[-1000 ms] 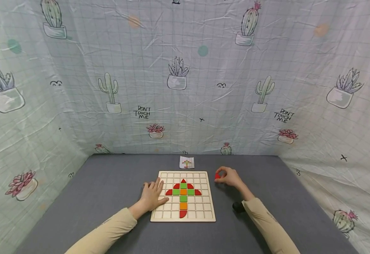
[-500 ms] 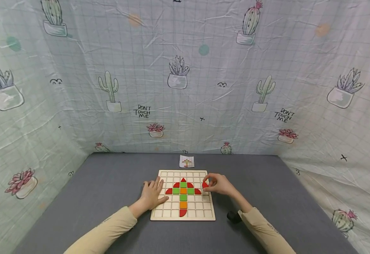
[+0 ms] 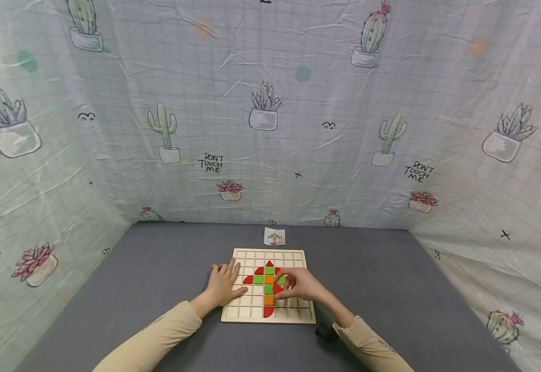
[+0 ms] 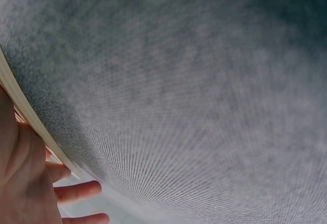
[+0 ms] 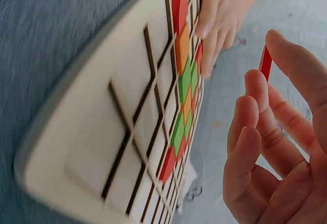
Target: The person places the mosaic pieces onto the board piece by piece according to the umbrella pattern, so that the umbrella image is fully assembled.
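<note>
My left hand [image 3: 221, 285] rests spread on the left edge of a pale wooden grid board [image 3: 299, 311]. Between thumb and fingertips, my right hand [image 3: 300, 284] pinches a flat red tile [image 5: 265, 63], raised over the board right of the lower green square. On the grid lies a cross-like figure: green square tiles [image 3: 269, 270], orange square tiles [image 3: 269, 299], red rounded tiles [image 3: 268, 311] and a red triangle tile [image 3: 269, 263] on top. The right hand covers part of the figure's right arm. In the left wrist view, the left fingers [image 4: 76, 192] reach past the board's rim.
A small card [image 3: 274, 236] printed with a similar figure lies behind the board. The grey tabletop [image 3: 168, 263] extends around it, up to a hanging cactus-print cloth [image 3: 298, 129]. A black object [image 3: 326, 333] sits at the right wrist.
My right hand has carried the red tile leftward from the table right of the board to above the figure. The left hand stays on the board's edge.
</note>
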`<state>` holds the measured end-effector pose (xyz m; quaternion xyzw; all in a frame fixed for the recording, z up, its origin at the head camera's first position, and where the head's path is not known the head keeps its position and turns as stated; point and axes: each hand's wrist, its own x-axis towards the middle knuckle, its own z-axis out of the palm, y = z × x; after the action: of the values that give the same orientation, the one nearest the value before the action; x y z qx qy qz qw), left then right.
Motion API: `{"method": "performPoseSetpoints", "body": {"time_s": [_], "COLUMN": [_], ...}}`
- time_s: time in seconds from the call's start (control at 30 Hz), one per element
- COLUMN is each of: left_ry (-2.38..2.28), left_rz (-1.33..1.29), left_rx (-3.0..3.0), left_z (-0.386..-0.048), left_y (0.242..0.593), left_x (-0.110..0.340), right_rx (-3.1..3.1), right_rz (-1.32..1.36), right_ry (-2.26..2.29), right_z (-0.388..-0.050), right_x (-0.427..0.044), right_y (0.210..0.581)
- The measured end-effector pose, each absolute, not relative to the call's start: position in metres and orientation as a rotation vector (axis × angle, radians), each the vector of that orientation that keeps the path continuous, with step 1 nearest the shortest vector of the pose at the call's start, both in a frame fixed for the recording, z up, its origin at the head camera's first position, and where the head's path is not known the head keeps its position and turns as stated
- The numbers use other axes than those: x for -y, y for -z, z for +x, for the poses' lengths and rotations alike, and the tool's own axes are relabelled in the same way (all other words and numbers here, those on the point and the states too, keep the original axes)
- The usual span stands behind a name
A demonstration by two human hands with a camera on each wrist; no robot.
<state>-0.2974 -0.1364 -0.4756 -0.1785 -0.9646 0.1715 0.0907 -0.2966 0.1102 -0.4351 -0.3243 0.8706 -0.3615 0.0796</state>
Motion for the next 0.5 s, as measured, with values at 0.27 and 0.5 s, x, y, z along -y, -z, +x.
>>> {"method": "performPoseSetpoints", "body": {"time_s": [0.27, 0.5], "left_ry": [-0.510, -0.502], "left_rz": [-0.521, -0.516], "left_rx": [2.877, 2.883], "left_z": [-0.299, -0.298], "left_y": [0.476, 0.476], "left_x": [0.136, 0.136], "right_rx": [-2.577, -2.517], "right_rz": [-1.041, -1.045], "right_ry": [1.023, 0.979], "right_z": [-0.287, -0.285], "right_x": [-0.088, -0.075], "right_y": [0.442, 0.446]}}
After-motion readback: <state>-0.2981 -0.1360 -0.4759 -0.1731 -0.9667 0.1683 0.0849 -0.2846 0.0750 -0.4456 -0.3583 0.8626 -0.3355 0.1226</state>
